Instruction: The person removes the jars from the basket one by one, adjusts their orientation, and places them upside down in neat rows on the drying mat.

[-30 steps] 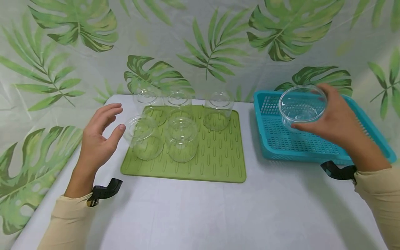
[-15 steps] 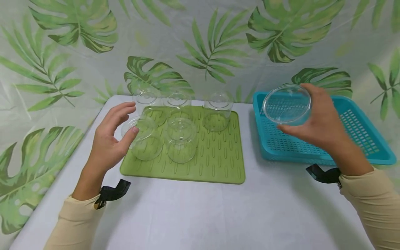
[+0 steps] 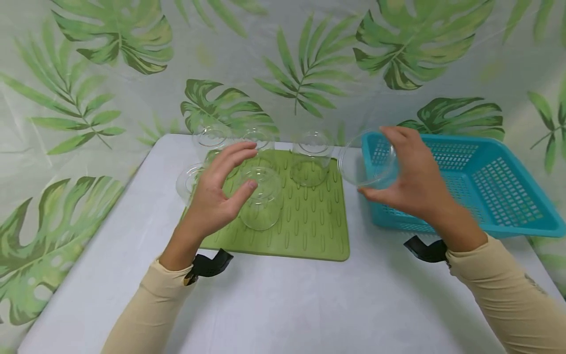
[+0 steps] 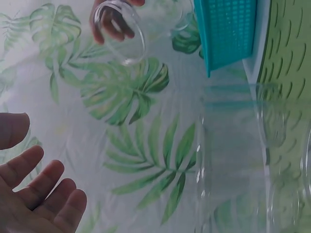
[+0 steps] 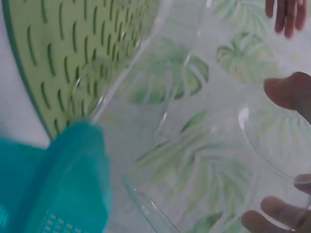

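In the head view my right hand (image 3: 415, 182) grips a clear cup (image 3: 367, 160) between thumb and fingers. The cup is raised and tilted on its side, beside the near left corner of the blue basket. My left hand (image 3: 216, 201) hovers with relaxed, spread fingers and thumb above the left part of the green ribbed mat (image 3: 305, 241), holding nothing. It hides part of the front left clear cup (image 3: 185, 182). Other clear cups stand base up on the mat, among them a front middle cup (image 3: 260, 206) and a back right cup (image 3: 311, 157).
The blue perforated basket (image 3: 464, 228) stands right of the mat, with a gap of white tabletop between them. A leaf-print curtain (image 3: 309, 59) hangs behind the table. White cloth (image 3: 309, 305) covers the tabletop in front.
My right hand has carried the cup left from over the basket toward the mat, tipping it sideways on the way. My left hand has moved right, over the mat's left cups.
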